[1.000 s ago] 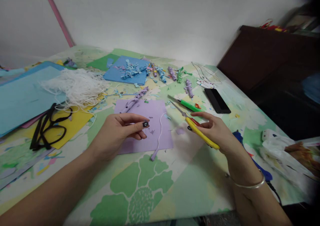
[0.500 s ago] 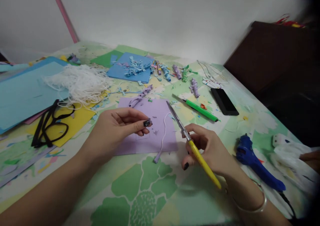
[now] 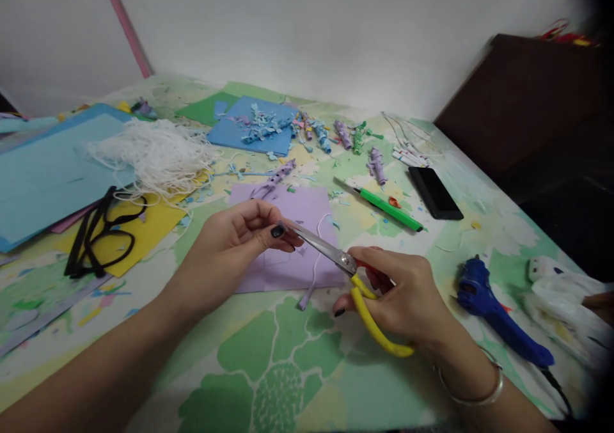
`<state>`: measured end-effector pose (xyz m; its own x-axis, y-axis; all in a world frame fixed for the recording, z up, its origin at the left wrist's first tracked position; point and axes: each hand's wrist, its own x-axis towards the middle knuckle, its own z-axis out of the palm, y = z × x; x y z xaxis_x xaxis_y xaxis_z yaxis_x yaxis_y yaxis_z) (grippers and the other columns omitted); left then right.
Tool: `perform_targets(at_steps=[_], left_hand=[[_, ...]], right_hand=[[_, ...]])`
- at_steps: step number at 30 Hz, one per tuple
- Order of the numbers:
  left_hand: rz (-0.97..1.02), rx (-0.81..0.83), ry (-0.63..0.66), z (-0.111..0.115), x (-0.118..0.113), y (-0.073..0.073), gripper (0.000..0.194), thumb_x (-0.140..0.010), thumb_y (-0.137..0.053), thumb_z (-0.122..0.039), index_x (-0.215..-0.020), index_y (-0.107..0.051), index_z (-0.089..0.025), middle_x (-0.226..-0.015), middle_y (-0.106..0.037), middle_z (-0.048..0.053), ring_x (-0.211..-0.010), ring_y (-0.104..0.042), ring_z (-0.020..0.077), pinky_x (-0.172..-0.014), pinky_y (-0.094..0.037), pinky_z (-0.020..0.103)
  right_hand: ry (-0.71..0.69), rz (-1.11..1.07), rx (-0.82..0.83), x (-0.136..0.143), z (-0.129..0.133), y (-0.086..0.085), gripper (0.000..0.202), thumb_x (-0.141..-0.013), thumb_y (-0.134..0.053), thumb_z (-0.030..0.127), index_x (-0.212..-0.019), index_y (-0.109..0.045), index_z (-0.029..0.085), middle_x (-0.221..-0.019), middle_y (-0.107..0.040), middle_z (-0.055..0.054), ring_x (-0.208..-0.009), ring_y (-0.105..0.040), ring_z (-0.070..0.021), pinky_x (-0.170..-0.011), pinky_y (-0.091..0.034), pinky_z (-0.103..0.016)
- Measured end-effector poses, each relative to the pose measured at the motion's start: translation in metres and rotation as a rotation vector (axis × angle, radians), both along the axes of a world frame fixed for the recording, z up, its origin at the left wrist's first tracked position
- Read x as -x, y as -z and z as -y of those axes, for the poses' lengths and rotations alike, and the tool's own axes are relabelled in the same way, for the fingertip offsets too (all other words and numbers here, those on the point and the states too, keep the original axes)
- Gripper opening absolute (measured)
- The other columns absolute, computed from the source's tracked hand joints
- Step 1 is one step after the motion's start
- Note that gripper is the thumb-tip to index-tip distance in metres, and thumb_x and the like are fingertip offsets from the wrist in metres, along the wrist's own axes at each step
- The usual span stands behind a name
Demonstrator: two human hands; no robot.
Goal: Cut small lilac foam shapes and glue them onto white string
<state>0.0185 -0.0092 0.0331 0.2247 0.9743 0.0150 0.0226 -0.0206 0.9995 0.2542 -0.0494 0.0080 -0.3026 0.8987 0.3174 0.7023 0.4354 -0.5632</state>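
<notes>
My left hand [image 3: 240,241] pinches a tiny piece, mostly hidden by the fingertips, above a purple foam sheet [image 3: 249,279]. Yellow-handled scissors [image 3: 378,327] are in my right hand [image 3: 403,292], their blades pointing left with the tips at my left fingertips. A white string [image 3: 316,254] with a purple end [image 3: 304,301] lies across the sheet's right part. Behind my left hand a purple rolled piece with dark spots [image 3: 282,172] rests at the sheet's back edge.
A green cutter [image 3: 391,209] and a black phone [image 3: 435,192] lie at the back right. On the right is a blue glue gun [image 3: 499,318]. Black glasses frames [image 3: 98,241], tangled white string [image 3: 158,155] and a light blue sheet [image 3: 52,177] are on the left.
The scissors have swung round in my right hand, so their blades now reach my left fingertips. The piece in my left hand is now less visible.
</notes>
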Motion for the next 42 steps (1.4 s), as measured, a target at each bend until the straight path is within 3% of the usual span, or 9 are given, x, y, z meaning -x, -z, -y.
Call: perform_targets(at_steps=[9,19,42], left_hand=[[0.023,0.029,-0.011,0.0010,-0.0001,-0.0015,0.003,-0.080,-0.068,-0.014,-0.081,-0.065,-0.015,-0.077,-0.072,0.000,-0.070,-0.070,0.0115,-0.068,-0.056,0.017],[0.017,0.061,-0.021,-0.0003,0.0019,0.0003,0.006,-0.078,-0.071,-0.018,-0.079,-0.066,-0.016,-0.076,-0.073,0.001,-0.070,-0.071,0.0137,-0.067,-0.058,0.019],[0.139,0.106,0.028,-0.0008,0.0022,0.0022,0.006,-0.079,-0.071,-0.016,-0.078,-0.065,-0.016,-0.078,-0.073,-0.001,-0.070,-0.071,0.0096,-0.067,-0.056,0.013]], right_hand=[[-0.028,0.057,-0.087,-0.0016,-0.0008,-0.0034,0.030,-0.068,-0.074,0.035,-0.089,-0.070,0.014,-0.058,-0.052,0.002,-0.047,-0.041,-0.0087,-0.045,-0.032,-0.023],[-0.014,0.065,-0.124,0.0001,-0.0006,-0.0063,0.035,-0.070,-0.073,0.049,-0.085,-0.069,0.017,-0.057,-0.055,0.002,-0.045,-0.041,-0.0088,-0.045,-0.032,-0.023],[-0.053,0.076,-0.165,-0.0034,-0.0023,-0.0027,0.047,-0.068,-0.076,0.051,-0.091,-0.070,0.011,-0.057,-0.051,0.002,-0.045,-0.037,-0.0082,-0.045,-0.031,-0.023]])
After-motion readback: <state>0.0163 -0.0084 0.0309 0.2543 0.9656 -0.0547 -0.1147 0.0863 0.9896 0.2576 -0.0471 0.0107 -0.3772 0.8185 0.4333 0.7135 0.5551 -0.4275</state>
